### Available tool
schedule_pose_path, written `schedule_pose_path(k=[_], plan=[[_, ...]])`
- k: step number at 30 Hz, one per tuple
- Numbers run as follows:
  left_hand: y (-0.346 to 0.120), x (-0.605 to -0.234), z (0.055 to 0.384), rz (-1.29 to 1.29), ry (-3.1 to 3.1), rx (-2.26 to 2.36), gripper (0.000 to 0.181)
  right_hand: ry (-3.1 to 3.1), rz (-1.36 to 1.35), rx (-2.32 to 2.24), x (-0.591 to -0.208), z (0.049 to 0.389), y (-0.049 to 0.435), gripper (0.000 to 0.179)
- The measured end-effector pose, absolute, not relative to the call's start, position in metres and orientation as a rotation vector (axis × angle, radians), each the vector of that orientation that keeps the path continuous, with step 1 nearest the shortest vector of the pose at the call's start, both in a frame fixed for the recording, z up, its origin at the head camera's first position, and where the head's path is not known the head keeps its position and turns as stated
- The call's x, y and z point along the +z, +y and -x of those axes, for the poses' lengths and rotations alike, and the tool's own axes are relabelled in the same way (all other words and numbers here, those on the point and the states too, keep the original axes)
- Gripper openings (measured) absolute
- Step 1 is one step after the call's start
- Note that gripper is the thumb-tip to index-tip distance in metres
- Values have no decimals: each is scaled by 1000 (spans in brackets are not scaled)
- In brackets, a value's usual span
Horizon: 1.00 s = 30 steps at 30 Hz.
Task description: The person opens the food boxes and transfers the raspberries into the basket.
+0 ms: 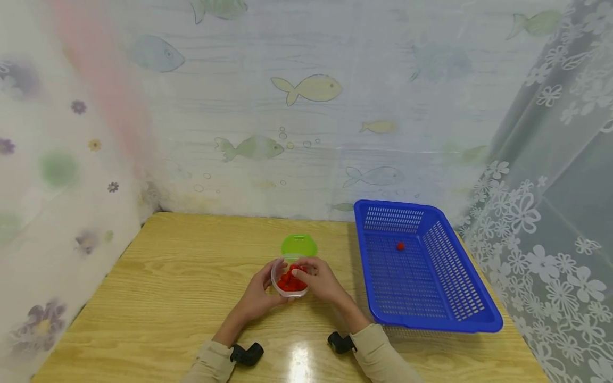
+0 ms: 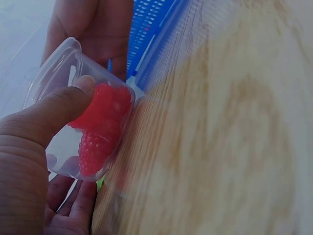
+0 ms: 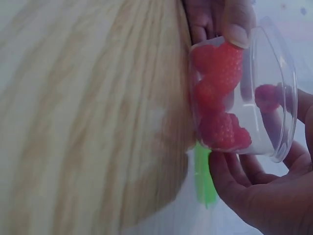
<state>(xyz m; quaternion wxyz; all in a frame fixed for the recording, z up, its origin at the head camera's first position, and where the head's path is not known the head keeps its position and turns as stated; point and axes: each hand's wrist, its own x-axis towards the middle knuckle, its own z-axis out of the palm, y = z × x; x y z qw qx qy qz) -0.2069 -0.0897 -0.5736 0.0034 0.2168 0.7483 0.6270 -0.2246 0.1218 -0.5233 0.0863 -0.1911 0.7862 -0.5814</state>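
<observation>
A clear plastic tub [image 3: 254,54] of red raspberries [image 2: 100,127] is held by my left hand [image 1: 258,296], thumb on the near wall and fingers round the side. Over the rim from the right comes my right hand [image 1: 325,279]. Its thumb and finger pinch a raspberry [image 3: 268,98] high inside the tub, above the pile, while the other fingers lie along the outside wall. Just behind the tub lies a bright green lid [image 1: 299,245].
A large blue plastic basket [image 1: 479,319] stands on the right of the wooden table [image 1: 191,255], with one raspberry [image 1: 400,246] on its floor. A fish-printed curtain [image 1: 306,175] hangs along the back edge, and flowered ones hang at both sides.
</observation>
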Motion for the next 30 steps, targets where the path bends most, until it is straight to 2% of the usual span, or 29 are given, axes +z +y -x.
schedule_pose_path(k=[12,22,30], plan=[[-89,-567,209,-627,2365,1928,91,2322,455,-1898,-516,225,113,23],[-89,-571,207,-652,2390,1931,89,2337,361,-2067,-481,208,109,23],[-88,-575,207,-664,2398,1928,89,2378,278,-2160,-480,213,111,25]])
